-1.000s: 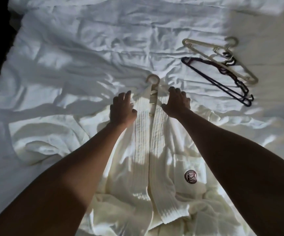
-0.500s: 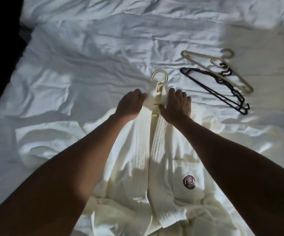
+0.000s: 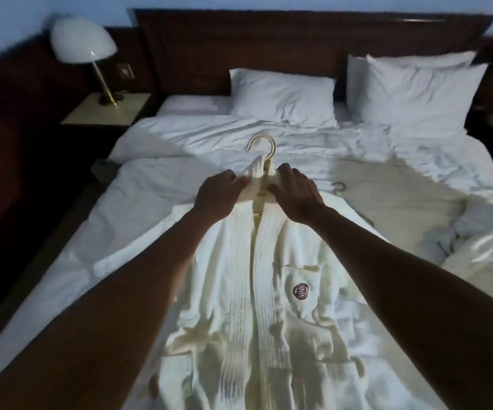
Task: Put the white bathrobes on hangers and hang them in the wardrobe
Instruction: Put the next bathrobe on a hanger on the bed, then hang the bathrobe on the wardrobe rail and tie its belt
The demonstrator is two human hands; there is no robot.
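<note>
A white bathrobe (image 3: 268,291) with a dark round logo on its chest pocket hangs on a cream hanger (image 3: 264,149) whose hook sticks up above the collar. I hold it lifted over the bed. My left hand (image 3: 220,196) grips the left side of the collar. My right hand (image 3: 294,193) grips the right side at the hanger's shoulder. The robe's lower part drapes over the bed towards me. A second white bathrobe (image 3: 481,247) lies crumpled at the right edge of the bed.
The bed (image 3: 156,202) has white sheets and two pillows (image 3: 283,96) against a dark wooden headboard (image 3: 268,39). Spare hangers (image 3: 339,187) lie on the sheet, mostly hidden behind my right hand. A lamp (image 3: 82,45) stands on the nightstand (image 3: 106,109) at the left.
Both hands closed on the collar and lifted the robe with its hanger off the bed. My view tilted up, so the headboard, pillows and lamp now show.
</note>
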